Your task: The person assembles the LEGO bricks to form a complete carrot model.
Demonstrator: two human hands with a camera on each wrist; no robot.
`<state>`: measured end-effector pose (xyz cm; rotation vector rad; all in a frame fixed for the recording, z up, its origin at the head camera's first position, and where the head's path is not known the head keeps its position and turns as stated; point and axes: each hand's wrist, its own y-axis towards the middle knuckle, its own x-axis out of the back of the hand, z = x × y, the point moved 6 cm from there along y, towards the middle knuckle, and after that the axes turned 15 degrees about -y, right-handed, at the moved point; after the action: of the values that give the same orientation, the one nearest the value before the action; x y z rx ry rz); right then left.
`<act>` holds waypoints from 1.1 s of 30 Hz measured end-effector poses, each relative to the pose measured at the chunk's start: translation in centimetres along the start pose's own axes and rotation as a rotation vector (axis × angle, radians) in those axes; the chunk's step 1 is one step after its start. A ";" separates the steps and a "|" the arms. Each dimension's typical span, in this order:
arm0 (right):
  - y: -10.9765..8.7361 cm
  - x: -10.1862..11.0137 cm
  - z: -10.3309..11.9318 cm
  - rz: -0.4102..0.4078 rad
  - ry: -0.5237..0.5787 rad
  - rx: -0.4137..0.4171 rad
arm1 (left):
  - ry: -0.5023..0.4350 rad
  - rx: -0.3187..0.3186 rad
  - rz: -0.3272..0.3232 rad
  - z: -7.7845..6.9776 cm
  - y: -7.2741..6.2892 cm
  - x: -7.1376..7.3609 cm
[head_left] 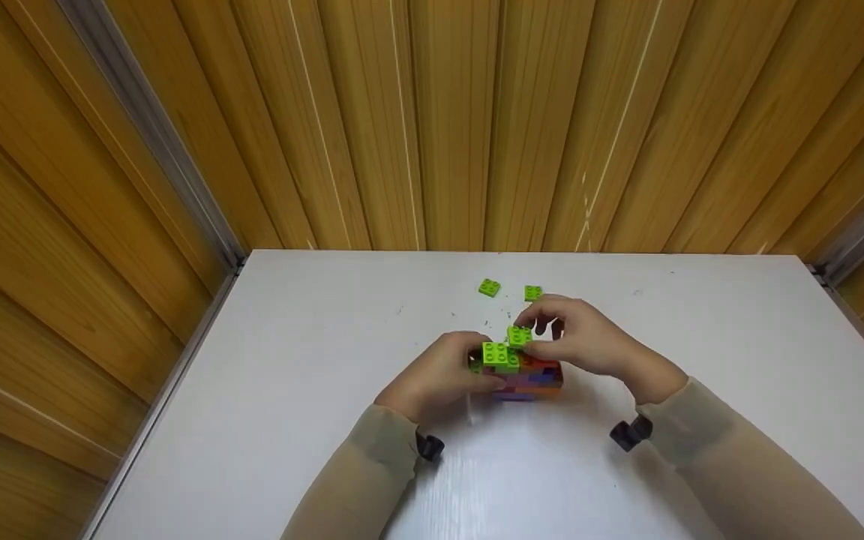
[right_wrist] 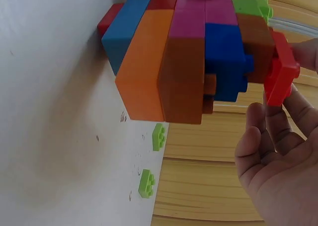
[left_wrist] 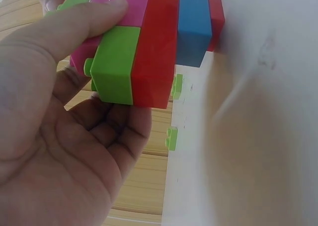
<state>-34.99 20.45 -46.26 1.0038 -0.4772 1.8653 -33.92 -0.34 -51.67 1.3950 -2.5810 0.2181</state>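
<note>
A stacked block of colourful toy building bricks [head_left: 526, 381] stands on the white table, with orange, brown, blue, pink, red and lime-green pieces. My left hand [head_left: 443, 375] grips its left end, thumb [left_wrist: 107, 12] across the pink front bricks and fingers behind. Above the top layer, my right hand [head_left: 589, 339] pinches a small lime-green brick [head_left: 520, 336] between thumb and fingers. Beside it a lime-green brick [head_left: 495, 353] sits on the top left. In the right wrist view, a thin red brick [right_wrist: 280, 69] at the top hides part of the right fingers.
Two loose lime-green bricks lie on the table beyond the stack, one on the left [head_left: 489, 287] and one on the right [head_left: 533, 293], near the right fingers. Small dark specks dot the white table [head_left: 312, 360]. Wood-patterned panels [head_left: 454, 127] rise at its back edge.
</note>
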 end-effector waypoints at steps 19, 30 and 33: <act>-1.9 -1.9 -0.1 -0.056 0.069 0.014 | 0.020 0.016 -0.011 0.0 -0.1 0.1; -2.8 -3.5 -0.4 -0.082 0.294 -0.015 | 0.008 0.047 -0.010 0.1 -0.1 -0.1; -2.7 -4.0 -0.4 -0.101 0.305 0.007 | 0.003 0.053 -0.015 0.2 -0.1 0.1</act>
<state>-31.87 19.85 -49.89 0.7163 -0.2340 1.8870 -33.88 -0.49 -51.85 1.4307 -2.5792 0.2873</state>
